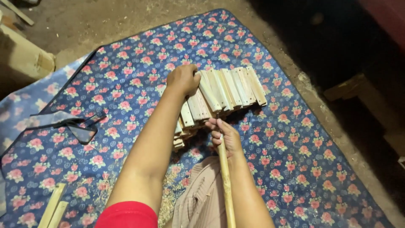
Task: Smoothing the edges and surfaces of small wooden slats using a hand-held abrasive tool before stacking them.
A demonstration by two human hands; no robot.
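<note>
A stack of pale, flat wooden slats (228,90) lies fanned out on a blue cloth with pink flowers (126,84). My left hand (183,79) rests on the left end of the stack, fingers curled over a slat. My right hand (223,136) sits just below the stack, shut on a long thin wooden stick (226,185) that runs back toward me along my forearm. More slats (180,137) lie lower in the pile under my left arm, partly hidden.
Two loose wooden strips (52,207) lie at the lower left of the cloth. Wood shavings (168,194) are scattered near my lap. Bare dirt floor (84,21) surrounds the cloth; a wooden block (25,55) sits at upper left, and dark timber (358,88) at right.
</note>
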